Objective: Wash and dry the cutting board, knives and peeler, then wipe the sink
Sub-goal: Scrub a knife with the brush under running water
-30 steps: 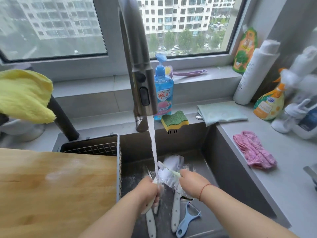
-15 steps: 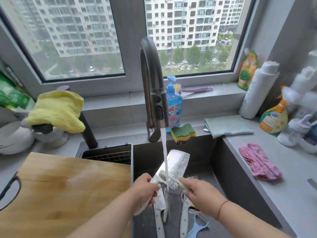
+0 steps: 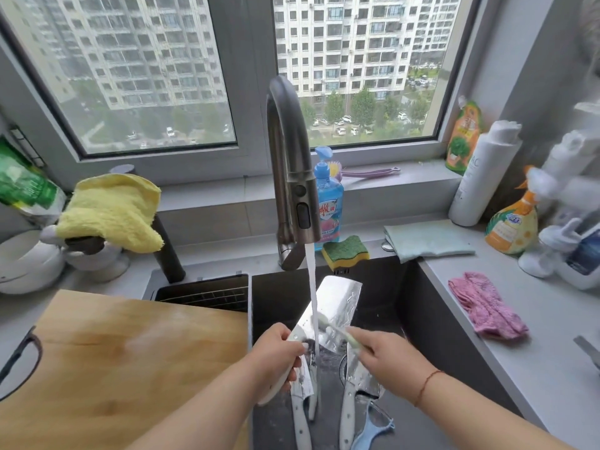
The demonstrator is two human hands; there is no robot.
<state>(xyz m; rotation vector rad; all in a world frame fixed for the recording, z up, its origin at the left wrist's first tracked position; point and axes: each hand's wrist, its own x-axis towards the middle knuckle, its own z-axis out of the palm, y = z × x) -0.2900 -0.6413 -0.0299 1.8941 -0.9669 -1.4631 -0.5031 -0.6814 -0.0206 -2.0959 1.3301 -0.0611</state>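
Observation:
My left hand (image 3: 276, 355) grips the white handle of a broad cleaver (image 3: 337, 306), holding its blade up under the running water from the tap (image 3: 289, 177). My right hand (image 3: 383, 352) holds a pale green brush (image 3: 334, 329) whose head lies on the blade. Two more white-handled knives (image 3: 300, 414) (image 3: 349, 414) and a blue peeler (image 3: 370, 427) lie in the dark sink (image 3: 409, 306) below. The wooden cutting board (image 3: 113, 368) lies over the sink's left side.
A yellow-green sponge (image 3: 345, 251) and a blue soap bottle (image 3: 329, 203) stand behind the sink. A pale green cloth (image 3: 425, 238) and a pink cloth (image 3: 487, 306) lie on the right counter among spray bottles. A yellow cloth (image 3: 110, 209) hangs at left; a drain basket (image 3: 204, 293) sits beside the board.
The cleaver has been lifted higher so more of its blade shows under the water. My head has tilted up, showing more of the window. The brush stays on the blade.

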